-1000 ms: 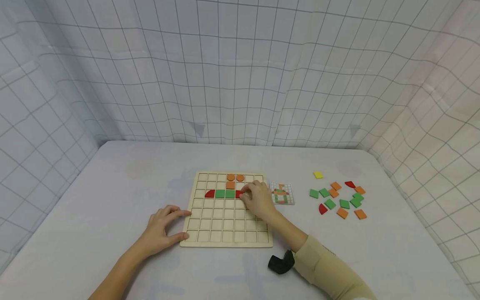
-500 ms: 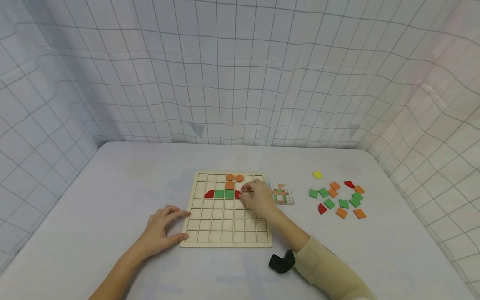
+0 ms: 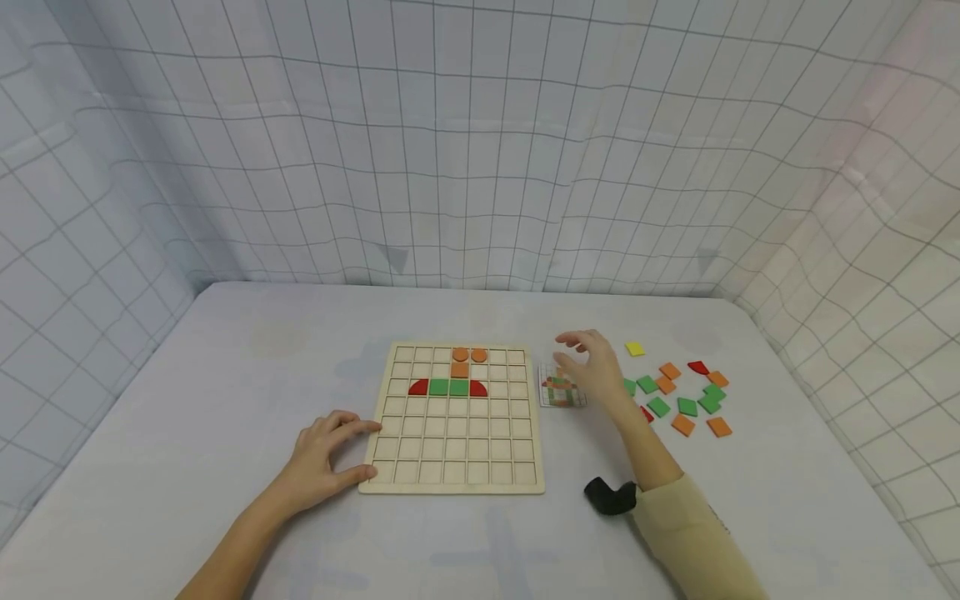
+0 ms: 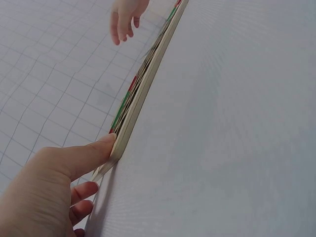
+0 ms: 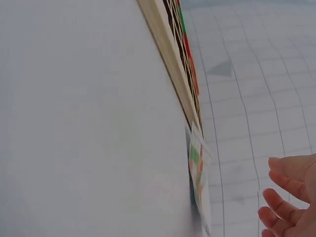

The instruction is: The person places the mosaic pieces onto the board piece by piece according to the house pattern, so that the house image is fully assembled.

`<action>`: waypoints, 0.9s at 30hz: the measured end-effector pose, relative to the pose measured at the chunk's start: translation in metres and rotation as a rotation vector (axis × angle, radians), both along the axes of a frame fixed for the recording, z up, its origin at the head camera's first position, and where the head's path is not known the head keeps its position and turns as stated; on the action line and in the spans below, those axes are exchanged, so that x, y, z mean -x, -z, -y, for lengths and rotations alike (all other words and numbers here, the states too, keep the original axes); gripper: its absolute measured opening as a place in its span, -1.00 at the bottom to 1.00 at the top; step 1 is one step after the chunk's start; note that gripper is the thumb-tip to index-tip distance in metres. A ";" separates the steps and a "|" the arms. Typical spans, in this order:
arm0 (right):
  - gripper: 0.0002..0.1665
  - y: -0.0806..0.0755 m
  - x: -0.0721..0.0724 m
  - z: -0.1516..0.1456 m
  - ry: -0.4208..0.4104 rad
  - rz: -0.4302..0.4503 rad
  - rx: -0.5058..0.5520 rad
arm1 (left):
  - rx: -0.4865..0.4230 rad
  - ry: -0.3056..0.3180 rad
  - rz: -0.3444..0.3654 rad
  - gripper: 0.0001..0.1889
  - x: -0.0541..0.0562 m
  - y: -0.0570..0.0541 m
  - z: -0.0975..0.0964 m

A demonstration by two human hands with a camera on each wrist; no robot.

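A square wooden grid board [image 3: 435, 450] lies on the table. In it sit two orange round pieces [image 3: 469, 355], an orange square [image 3: 460, 370] below them, and a row of two green squares [image 3: 448, 387] with a red quarter-round piece [image 3: 418, 387] at the left end and another red one [image 3: 477, 388] at the right. My left hand [image 3: 318, 462] rests against the board's left edge, thumb and fingertips touching it, as the left wrist view also shows. My right hand [image 3: 596, 367] hovers over the right part of a pattern card [image 3: 558, 392], fingers loosely bent with nothing between them.
Right of the card lie scattered green squares [image 3: 687, 407], orange squares [image 3: 719, 427], red quarter-rounds [image 3: 698, 367] and one yellow square [image 3: 635, 348]. A black curved object [image 3: 611, 497] is at the right wrist. A gridded white curtain [image 3: 480, 167] hangs behind the table.
My right hand has let go of the right-hand red piece, which stays in its cell, and has moved right from the board to above the card. The left hand has kept its place.
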State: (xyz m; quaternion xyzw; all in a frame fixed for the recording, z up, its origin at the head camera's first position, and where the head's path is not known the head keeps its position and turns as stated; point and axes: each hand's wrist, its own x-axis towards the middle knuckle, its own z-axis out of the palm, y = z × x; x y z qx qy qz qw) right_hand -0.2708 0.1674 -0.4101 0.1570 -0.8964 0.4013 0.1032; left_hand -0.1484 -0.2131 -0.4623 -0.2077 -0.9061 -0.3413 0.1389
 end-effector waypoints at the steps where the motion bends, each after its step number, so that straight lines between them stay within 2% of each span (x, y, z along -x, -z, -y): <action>1: -0.70 0.000 0.001 -0.008 0.013 -0.008 0.002 | -0.001 0.001 0.000 -0.50 0.000 0.000 0.000; 7: -0.70 0.003 0.001 -0.053 0.033 -0.006 -0.048 | -0.001 0.001 0.005 -0.50 0.001 -0.001 -0.001; 12: -0.63 0.005 -0.006 -0.089 -0.002 0.113 -0.097 | 0.005 -0.004 0.001 -0.50 0.001 0.000 0.000; 20: -0.67 0.009 -0.020 -0.133 -0.208 0.146 -0.127 | 0.000 -0.005 0.005 -0.50 0.000 0.000 0.000; 27: -0.65 0.015 -0.027 -0.150 -0.300 0.117 -0.204 | 0.002 -0.010 0.012 -0.50 0.000 0.001 0.000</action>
